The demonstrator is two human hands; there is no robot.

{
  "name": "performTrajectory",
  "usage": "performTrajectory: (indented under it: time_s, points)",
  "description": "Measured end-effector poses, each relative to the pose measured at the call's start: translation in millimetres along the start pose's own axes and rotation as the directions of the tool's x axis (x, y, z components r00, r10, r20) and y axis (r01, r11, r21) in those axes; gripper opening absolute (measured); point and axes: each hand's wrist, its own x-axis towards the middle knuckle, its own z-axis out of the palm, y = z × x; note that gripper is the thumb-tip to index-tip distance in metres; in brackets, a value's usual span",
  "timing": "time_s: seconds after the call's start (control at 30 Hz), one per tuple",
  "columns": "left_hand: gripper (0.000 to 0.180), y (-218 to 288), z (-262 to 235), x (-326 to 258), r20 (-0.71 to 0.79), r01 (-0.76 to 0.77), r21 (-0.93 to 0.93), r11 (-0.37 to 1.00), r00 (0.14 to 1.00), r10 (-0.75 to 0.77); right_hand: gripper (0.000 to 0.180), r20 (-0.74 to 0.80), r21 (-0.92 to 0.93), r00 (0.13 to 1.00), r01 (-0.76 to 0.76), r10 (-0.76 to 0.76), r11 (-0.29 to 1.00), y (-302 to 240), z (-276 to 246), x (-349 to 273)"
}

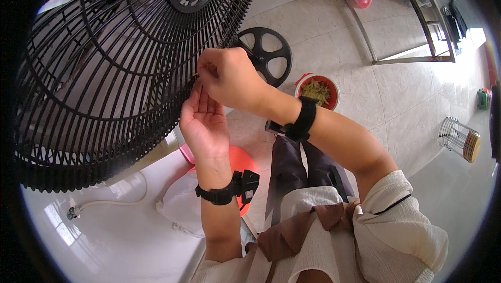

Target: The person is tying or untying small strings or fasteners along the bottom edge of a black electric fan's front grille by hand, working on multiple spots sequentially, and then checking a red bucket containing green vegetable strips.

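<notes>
A large fan with a black wire grille (117,69) fills the upper left, its round hub at the top. At the grille's right rim, my right hand (229,77) is closed, thumb and fingers pinched together; whatever they hold, if anything, is hidden. Just below it, my left hand (206,126) is turned palm up with fingers stretched out, its thumb beside the rim. The left fingertips are partly hidden behind the right hand. Each wrist wears a black strap; the left strap carries a small black box (249,186).
A round black spoked base (269,48) stands on the tiled floor beyond my hands. Nearby is a red-and-white bowl (334,91) of yellow-green scraps. To the left are a white bag (180,202) and a hose (120,203). A metal frame (412,59) and stacked stools (462,139) stand right.
</notes>
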Motion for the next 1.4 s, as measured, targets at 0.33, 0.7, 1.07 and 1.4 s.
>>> performTrajectory:
  time_s: [0.33, 0.7, 1.07, 1.4]
  points:
    - [0.029, 0.3, -0.7, 0.3, 0.040, 0.009, 0.014, 1.000, 0.999, -0.009, 0.006, -0.130, -0.223, 0.919, 0.338, -0.371, 0.914, 8.1, 2.6, -7.1]
    - [0.028, -3.5, -1.0, 0.0, 0.019, 0.001, 0.024, 1.000, 1.000, -0.002, 0.016, 0.021, -0.416, 0.821, 0.526, -0.571, 0.742, 4.2, -2.7, 0.9]
    - [0.024, -1.6, 0.5, -3.7, 0.107, 0.033, -0.047, 0.998, 0.994, -0.028, 0.019, 0.047, -0.473, 0.804, 0.540, -0.592, 0.696, 3.6, 2.1, -3.0]
    - [0.025, -2.6, -4.5, 0.4, 0.130, 0.038, -0.045, 0.998, 0.991, -0.032, 0.017, 0.045, -0.491, 0.844, 0.485, -0.535, 0.724, 0.7, 5.9, -7.4]
